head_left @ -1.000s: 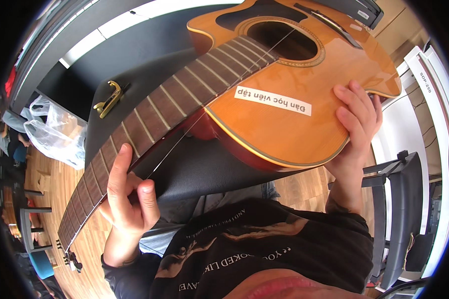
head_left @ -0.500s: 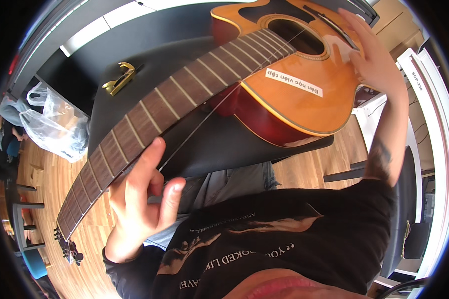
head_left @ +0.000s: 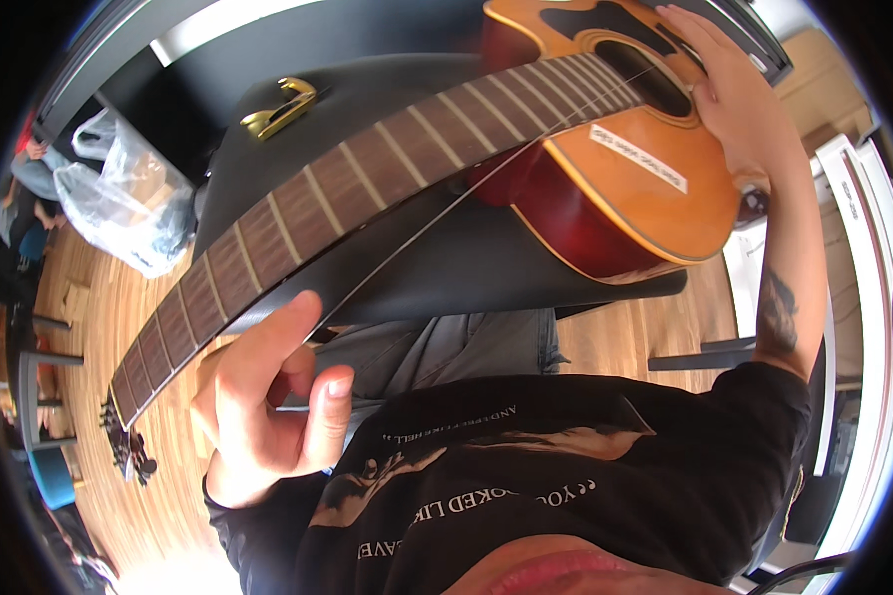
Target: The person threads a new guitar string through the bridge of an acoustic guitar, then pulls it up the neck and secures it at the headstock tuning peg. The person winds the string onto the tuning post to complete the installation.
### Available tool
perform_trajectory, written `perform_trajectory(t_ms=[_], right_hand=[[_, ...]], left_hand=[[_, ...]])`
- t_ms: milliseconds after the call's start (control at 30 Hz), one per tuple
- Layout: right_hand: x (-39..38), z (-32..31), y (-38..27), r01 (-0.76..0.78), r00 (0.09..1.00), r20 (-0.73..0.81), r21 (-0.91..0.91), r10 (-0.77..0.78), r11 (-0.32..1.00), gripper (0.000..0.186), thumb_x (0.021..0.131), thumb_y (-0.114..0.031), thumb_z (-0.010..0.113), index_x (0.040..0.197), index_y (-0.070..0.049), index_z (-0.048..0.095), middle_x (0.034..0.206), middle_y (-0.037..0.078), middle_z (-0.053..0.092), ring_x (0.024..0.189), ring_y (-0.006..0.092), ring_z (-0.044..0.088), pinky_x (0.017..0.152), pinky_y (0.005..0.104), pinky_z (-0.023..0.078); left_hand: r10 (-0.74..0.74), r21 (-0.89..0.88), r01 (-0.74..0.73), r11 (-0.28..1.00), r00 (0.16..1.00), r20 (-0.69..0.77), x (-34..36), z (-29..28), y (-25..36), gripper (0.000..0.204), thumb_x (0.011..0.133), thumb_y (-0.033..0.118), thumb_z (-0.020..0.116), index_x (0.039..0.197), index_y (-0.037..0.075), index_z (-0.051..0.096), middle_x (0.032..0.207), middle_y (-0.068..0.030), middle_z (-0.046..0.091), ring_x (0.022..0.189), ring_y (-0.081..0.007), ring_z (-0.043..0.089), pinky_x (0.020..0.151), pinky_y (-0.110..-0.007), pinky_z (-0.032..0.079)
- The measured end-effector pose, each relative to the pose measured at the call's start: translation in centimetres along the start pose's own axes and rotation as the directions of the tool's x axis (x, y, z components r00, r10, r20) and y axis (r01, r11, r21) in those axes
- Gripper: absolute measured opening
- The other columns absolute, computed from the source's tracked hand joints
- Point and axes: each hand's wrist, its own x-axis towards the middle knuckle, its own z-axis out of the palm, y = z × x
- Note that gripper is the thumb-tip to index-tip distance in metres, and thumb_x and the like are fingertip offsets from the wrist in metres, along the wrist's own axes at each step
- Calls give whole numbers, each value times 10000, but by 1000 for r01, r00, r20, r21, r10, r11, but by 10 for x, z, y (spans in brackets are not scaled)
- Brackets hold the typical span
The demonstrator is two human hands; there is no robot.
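Observation:
An orange acoustic guitar (head_left: 635, 218) lies tilted on a black padded surface (head_left: 387, 288), its long fretboard (head_left: 367, 169) reaching toward the lower left. A loose string (head_left: 417, 242) runs diagonally beside the neck and disappears behind my left hand (head_left: 268, 407). That hand is below the neck, index and thumb apart, other fingers curled; whether it touches the string is unclear. My right hand (head_left: 734, 109) rests with outspread fingers on the guitar's top, across the bridge beside the soundhole. A gold capo (head_left: 278, 109) lies on the padding above the neck.
A plastic bag (head_left: 129, 208) is at the left, with part of another person (head_left: 35, 178) beyond it. Chairs, one with a blue seat (head_left: 52, 478), stand along the left. A white piece of equipment (head_left: 853, 218) curves down the right side, near cardboard (head_left: 809, 79).
My right hand has moved from the guitar's lower side up onto its top. The body has shifted right and back. My left index finger has dropped away from the fretboard.

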Motion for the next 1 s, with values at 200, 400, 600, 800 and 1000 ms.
perform_trajectory(t_ms=[200, 400, 600, 800, 1000], right_hand=[[7, -11, -114, 500, 864, -25, 157, -503, 852, 513, 811, -13, 592, 1322, -54, 628, 1375, 148, 601, 1313, 363, 566, 1104, 489, 432], [-28, -12, -208, 603, 798, -204, 239, -568, 761, 539, 751, -172, 731, 1277, -79, 662, 1074, 105, 623, 1061, 320, 623, 1013, 614, 414], [8, 19, -280, 686, 721, -519, 441, -459, 579, 332, 771, -218, 829, 1049, -58, 744, 790, -1, 442, 680, 152, 501, 633, 325, 422], [42, -1, -329, 780, 608, -645, 373, -463, 503, 241, 731, -161, 866, 869, -62, 695, 720, 1, 423, 596, 157, 477, 534, 319, 363], [60, -15, -353, 772, 617, -671, 417, -411, 479, 159, 799, -106, 806, 797, -68, 652, 699, 30, 455, 569, 202, 520, 517, 344, 400]], left_hand=[[55, 91, -53, 994, 998, -18, 3, -17, 4, 223, 933, -4, 673, 1150, -54, 668, 804, -122, 715, 523, -143, 572, 462, -281, 420], [82, 116, -80, 990, 996, -17, -14, -56, 17, 118, 872, 3, 722, 989, -16, 730, 712, -66, 696, 483, -140, 578, 422, -287, 419], [35, 203, -30, 979, 999, -21, -35, -95, 25, 176, 812, 77, 840, 968, 33, 773, 638, -54, 637, 481, -153, 605, 418, -286, 413], [-44, 350, 69, 934, 996, -78, -65, -144, 52, 195, 775, 101, 876, 941, 62, 781, 674, -48, 646, 546, -162, 638, 466, -290, 450], [-33, 439, 126, 890, 976, -214, -73, -173, 60, 208, 746, 81, 883, 926, 58, 780, 722, -54, 668, 587, -185, 651, 520, -300, 490]])
